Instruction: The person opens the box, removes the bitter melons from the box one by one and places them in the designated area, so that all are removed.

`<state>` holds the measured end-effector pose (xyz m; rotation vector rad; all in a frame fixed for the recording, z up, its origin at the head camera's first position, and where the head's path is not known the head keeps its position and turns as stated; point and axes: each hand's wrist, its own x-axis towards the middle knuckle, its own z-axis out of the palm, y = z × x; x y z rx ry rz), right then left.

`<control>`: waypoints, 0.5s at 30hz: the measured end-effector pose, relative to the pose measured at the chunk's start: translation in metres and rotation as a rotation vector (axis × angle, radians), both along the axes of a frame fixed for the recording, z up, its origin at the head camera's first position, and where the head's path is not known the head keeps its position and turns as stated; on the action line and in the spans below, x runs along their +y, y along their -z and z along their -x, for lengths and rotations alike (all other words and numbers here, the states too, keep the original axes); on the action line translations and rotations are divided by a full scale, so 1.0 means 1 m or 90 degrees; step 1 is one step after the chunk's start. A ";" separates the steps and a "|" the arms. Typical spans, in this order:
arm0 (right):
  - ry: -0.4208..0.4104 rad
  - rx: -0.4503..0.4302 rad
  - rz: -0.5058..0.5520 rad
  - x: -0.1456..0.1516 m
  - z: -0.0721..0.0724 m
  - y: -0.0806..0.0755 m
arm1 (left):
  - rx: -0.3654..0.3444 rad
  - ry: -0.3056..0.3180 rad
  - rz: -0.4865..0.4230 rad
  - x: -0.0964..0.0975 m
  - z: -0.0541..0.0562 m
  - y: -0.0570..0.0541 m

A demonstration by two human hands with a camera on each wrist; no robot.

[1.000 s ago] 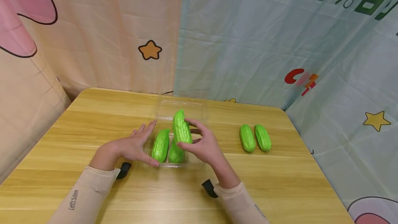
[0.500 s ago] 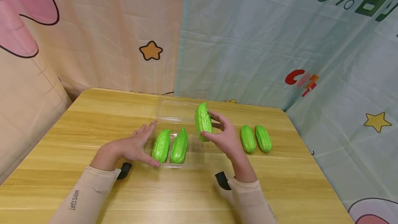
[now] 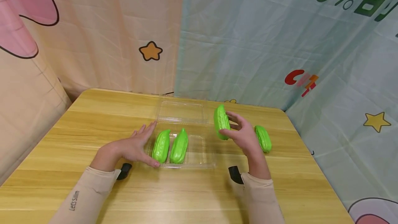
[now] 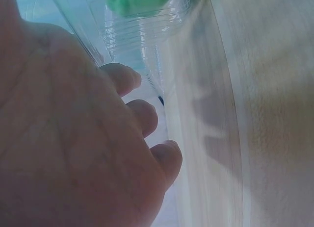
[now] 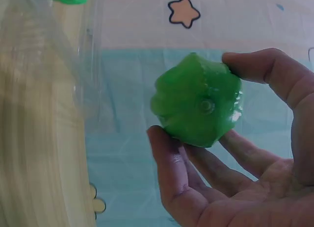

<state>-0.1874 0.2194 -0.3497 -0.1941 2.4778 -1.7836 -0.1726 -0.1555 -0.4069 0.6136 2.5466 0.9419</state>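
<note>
My right hand (image 3: 246,137) holds a bright green bitter melon (image 3: 221,122) in the air, to the right of a clear plastic box (image 3: 196,149). In the right wrist view, thumb and fingers pinch that bitter melon (image 5: 196,102) from its sides, its blunt end facing the camera. Two more bitter melons lie side by side in the box, a left one (image 3: 161,146) and a right one (image 3: 179,146). With fingers spread, my left hand (image 3: 132,147) rests against the box's left side; its palm (image 4: 73,134) fills much of the left wrist view.
The box's clear lid (image 3: 182,110) lies folded back behind it. Another bitter melon (image 3: 263,138) lies on the wooden table (image 3: 174,196) at the right, partly behind my right hand. Printed curtains (image 3: 236,44) rise along the table's back edge.
My right hand has carried its bitter melon from above the box out to the right. It now covers one of the two bitter melons lying on the table there. The left hand has stayed put.
</note>
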 end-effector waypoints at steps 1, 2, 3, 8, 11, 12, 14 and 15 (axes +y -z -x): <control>0.001 -0.008 -0.005 0.002 0.001 0.001 | 0.000 0.000 0.001 0.000 0.000 0.000; 0.002 -0.016 -0.010 0.005 0.002 0.002 | 0.001 0.000 0.001 0.000 0.000 -0.001; 0.005 -0.025 -0.017 0.007 0.004 0.004 | 0.002 0.000 0.002 0.000 -0.001 -0.001; 0.015 -0.065 -0.065 0.019 0.011 0.015 | 0.006 0.001 0.004 0.001 -0.001 -0.001; 0.019 -0.077 -0.099 0.026 0.016 0.021 | 0.006 0.001 0.005 0.001 -0.001 -0.001; 0.021 -0.082 -0.107 0.028 0.017 0.023 | 0.006 0.000 0.005 0.001 -0.001 -0.001; 0.027 -0.090 -0.129 0.033 0.019 0.027 | 0.005 0.000 0.004 0.001 -0.001 -0.001; 0.032 -0.094 -0.141 0.035 0.020 0.028 | 0.004 -0.001 0.004 0.001 -0.001 -0.001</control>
